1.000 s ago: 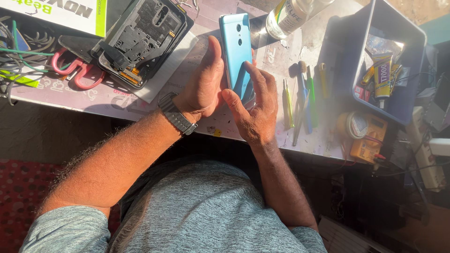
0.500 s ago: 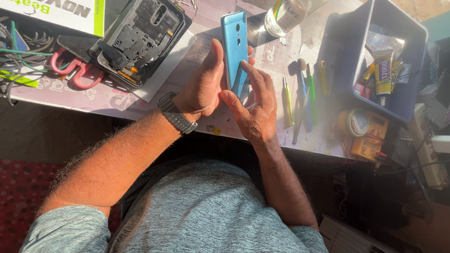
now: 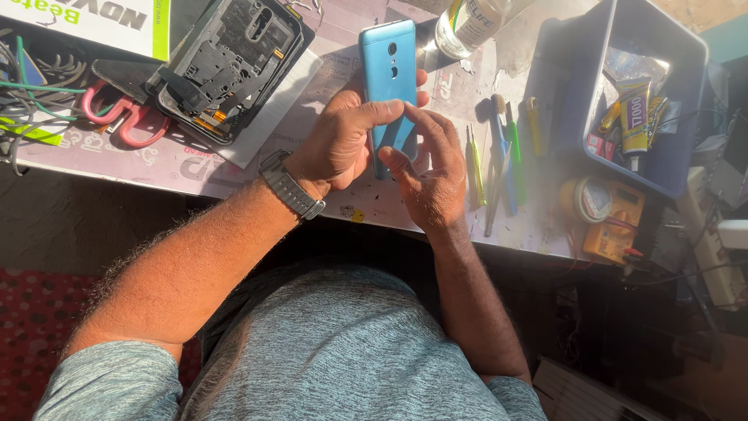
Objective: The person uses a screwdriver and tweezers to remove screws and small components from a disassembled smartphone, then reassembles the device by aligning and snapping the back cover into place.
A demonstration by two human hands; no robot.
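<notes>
Cluttered workbench (image 3: 234, 168), blue phone (image 3: 387, 70) gripped between left hand (image 3: 339, 144), right hand (image 3: 432, 175)

Blue phone (image 3: 387, 70), back up, held upright

Head view, steeply down, close

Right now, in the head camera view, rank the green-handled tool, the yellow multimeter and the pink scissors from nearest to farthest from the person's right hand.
From the right hand:
1. Green-handled tool, just right of the hand.
2. Yellow multimeter, farther right, by the table's near edge.
3. Pink scissors, far left, beyond the left hand.
</notes>
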